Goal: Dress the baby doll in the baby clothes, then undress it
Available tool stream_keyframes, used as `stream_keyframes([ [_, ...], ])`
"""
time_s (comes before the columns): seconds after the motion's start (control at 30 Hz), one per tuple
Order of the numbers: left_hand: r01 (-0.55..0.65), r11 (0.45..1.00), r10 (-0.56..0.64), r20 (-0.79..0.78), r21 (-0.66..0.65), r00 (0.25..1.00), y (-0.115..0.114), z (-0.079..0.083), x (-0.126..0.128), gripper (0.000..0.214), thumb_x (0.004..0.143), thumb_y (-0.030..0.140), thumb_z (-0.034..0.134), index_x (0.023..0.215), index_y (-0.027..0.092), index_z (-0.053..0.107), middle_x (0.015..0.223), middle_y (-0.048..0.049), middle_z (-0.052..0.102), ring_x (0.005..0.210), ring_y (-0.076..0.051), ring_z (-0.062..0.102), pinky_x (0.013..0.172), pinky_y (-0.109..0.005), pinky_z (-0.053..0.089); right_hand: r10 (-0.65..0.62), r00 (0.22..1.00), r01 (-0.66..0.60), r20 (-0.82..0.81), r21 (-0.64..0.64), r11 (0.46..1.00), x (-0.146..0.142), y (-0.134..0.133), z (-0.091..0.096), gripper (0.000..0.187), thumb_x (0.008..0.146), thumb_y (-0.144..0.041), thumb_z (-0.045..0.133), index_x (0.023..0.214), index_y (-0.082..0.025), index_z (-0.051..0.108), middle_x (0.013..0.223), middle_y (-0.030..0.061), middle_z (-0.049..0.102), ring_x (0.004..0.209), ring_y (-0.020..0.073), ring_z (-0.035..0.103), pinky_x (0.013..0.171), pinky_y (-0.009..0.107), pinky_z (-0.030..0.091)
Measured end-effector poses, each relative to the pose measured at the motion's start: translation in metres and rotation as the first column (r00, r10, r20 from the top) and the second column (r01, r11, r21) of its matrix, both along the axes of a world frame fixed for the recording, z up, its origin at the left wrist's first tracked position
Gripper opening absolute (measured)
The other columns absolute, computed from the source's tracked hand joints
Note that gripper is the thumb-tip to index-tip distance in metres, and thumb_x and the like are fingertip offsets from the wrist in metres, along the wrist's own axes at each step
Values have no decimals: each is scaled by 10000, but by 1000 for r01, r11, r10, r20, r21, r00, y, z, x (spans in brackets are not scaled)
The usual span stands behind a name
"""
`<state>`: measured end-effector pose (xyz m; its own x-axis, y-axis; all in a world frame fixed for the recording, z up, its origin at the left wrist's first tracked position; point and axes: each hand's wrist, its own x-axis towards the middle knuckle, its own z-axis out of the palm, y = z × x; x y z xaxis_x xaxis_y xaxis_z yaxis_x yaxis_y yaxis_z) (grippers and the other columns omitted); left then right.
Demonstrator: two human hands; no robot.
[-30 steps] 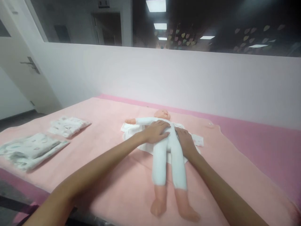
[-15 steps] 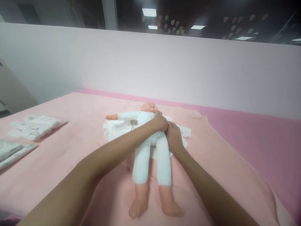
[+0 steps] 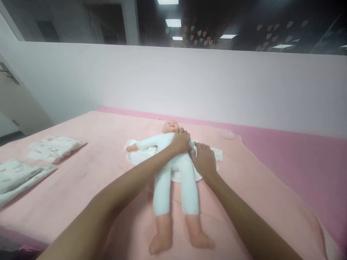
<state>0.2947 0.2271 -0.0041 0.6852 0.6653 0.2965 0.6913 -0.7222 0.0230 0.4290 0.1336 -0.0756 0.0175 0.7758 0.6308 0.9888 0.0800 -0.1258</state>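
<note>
A baby doll [image 3: 162,195] with a white cloth body lies on its back, its head at the far end and its bare feet toward me. Under its torso a white baby garment [image 3: 141,155] is spread, and a printed sleeve [image 3: 217,154] shows at the right. My left hand [image 3: 181,141] is closed over the doll's shoulder and upper arm on the right side. Beside it my right hand [image 3: 204,159] has its fingers curled on the garment next to the doll's side. The doll's arm there is hidden by my hands; its other arm rests outstretched over the garment.
Two folded printed cloths, a farther one [image 3: 54,148] and a nearer one [image 3: 21,177], lie at the left on the pink blanket [image 3: 103,141]. The blanket covers a pink surface [image 3: 298,159]. A white wall [image 3: 189,83] with a window above stands behind.
The view has tilted up slightly. My hands have moved a little apart, with the right hand shifting right. The doll's free arm has come down lower onto the garment.
</note>
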Motion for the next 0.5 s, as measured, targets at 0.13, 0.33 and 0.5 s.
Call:
stream_keyframes([
  [0.13,-17,999,16,23,29,1000,-7,8,-11,327,794,256,686,1092,123,652,1210,-198,650,1208,-361,506,1090,-498,365,-57,998,58,23,-27,998,6,2,-5,346,967,-221,488,1304,-167,547,1100,151,674,1014,347,578,813,431,430],
  [0.33,-19,1000,19,215,-3,976,-14,11,-29,265,811,230,653,1068,178,612,1166,-150,659,1120,-334,584,995,-455,456,-113,994,113,2,-19,993,10,6,-12,283,940,-243,512,1210,-161,526,1018,157,657,944,338,592,747,409,425],
  [0.5,-49,999,46,372,0,927,-19,13,-45,261,836,243,627,1089,198,585,1157,-120,662,1109,-307,603,994,-426,472,-216,974,212,-72,-65,975,15,8,-21,174,944,-289,534,1077,-177,530,927,140,636,819,308,589,710,400,412],
])
